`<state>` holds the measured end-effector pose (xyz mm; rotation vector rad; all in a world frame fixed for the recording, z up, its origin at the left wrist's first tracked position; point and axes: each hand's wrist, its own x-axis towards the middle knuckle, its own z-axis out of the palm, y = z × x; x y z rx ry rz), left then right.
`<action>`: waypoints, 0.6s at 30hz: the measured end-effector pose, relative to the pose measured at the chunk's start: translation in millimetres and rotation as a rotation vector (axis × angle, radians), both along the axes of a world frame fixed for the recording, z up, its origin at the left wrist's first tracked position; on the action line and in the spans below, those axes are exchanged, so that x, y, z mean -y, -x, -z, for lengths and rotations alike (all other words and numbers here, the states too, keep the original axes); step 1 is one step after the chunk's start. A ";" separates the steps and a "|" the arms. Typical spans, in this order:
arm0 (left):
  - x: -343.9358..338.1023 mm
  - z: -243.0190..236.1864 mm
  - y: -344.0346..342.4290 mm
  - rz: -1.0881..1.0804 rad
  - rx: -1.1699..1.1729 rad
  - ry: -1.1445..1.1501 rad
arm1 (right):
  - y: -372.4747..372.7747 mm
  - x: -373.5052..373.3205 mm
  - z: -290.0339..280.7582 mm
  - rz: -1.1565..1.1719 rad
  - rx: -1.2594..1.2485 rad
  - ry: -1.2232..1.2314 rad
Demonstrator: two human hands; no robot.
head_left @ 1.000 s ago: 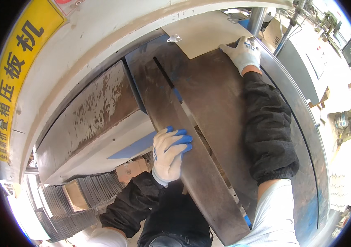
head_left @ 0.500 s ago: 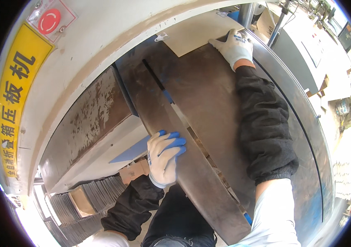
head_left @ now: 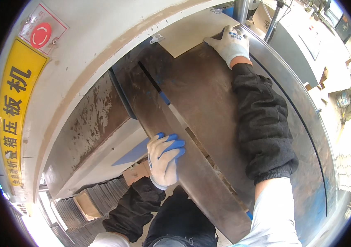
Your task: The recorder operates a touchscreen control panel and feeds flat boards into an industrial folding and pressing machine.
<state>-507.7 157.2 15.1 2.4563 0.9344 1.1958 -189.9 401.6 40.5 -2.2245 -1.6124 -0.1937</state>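
Observation:
Both of my hands wear white work gloves with blue on them. My right hand (head_left: 230, 42) reaches to the far side of a brown metal worktable (head_left: 208, 90). Its thumb is spread from the fingers, and it lies at the right corner of a flat tan board (head_left: 192, 33). The far part of that board passes under a large pale machine frame. Nearer to me, my left hand (head_left: 165, 158) is closed over the table's near left edge, fingers bent onto the metal. Its palm side is hidden.
A long slot (head_left: 188, 125) runs across the table. On the pale machine frame (head_left: 97, 49) are a red stop button (head_left: 41, 35) and a yellow label (head_left: 21, 103). Stacked grey sheets (head_left: 105, 195) stand below left. A metal post (head_left: 241, 11) rises beyond my right hand.
The view has shifted slightly, so the machine frame's left part sits a little lower. Both hands keep their places on the table and the board.

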 end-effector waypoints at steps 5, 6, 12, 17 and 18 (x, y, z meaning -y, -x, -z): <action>-1.7 2.7 1.8 0.012 0.012 0.002 | 1.4 3.4 4.4 0.001 -0.144 -0.064; -1.7 3.7 1.2 0.010 0.008 -0.011 | 8.3 9.7 1.6 0.018 -0.121 -0.106; -2.2 3.9 4.0 0.023 0.031 0.002 | 62.4 -0.3 1.8 0.120 -0.062 -0.136; -3.4 10.9 6.5 0.021 0.094 -0.019 | 69.8 -47.0 -15.0 0.264 -1.037 -0.222; -4.5 12.5 4.6 0.036 0.111 -0.018 | 54.1 -55.8 -12.6 0.194 -1.304 -0.404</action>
